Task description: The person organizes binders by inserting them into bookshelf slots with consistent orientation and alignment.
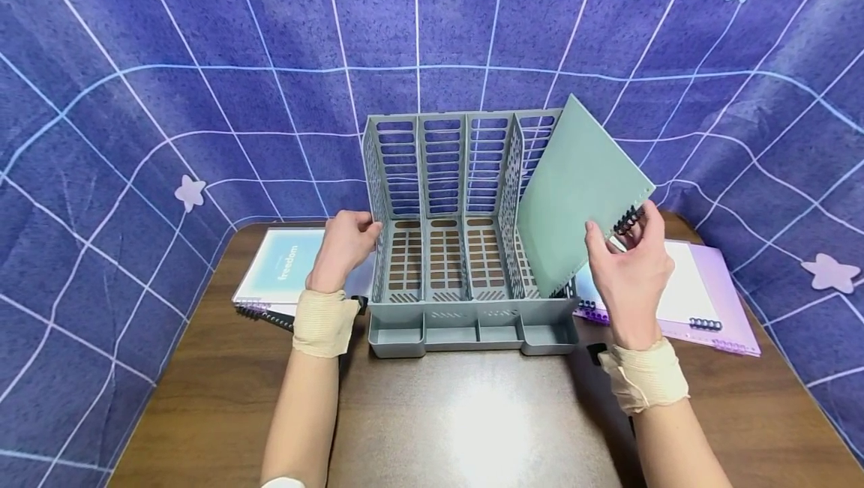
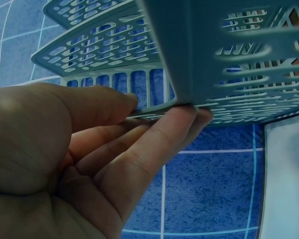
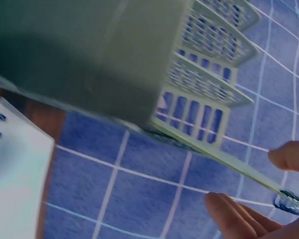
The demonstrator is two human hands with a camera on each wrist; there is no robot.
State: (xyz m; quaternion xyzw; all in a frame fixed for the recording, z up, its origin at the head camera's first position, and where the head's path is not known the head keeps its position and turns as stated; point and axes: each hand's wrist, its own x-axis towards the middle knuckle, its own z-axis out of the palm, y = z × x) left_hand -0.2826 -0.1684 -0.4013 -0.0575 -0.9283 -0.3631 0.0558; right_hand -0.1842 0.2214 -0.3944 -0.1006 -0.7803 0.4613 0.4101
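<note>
A grey desktop file organizer (image 1: 398,313) with slotted dividers stands upright on the table. My left hand (image 1: 343,246) pinches the edge of its left side wall, thumb on one face and fingers on the other, as the left wrist view also shows. On the other side, my right hand (image 1: 634,285) holds a green spiral-bound notebook (image 1: 580,188) by its black-ringed edge, thumb in front of the cover. The notebook leans at a slant in the rightmost compartment, its lower corner down near the organizer's front. In the right wrist view its cover (image 3: 84,55) hides part of the dividers.
Left of the organizer lies a stack of notebooks, a light-blue one marked "freedom" (image 1: 286,263) on top. More spiral notebooks, including a purple one (image 1: 725,297), lie to the right. A blue gridded cloth (image 1: 432,23) hangs behind the wooden table (image 1: 418,428).
</note>
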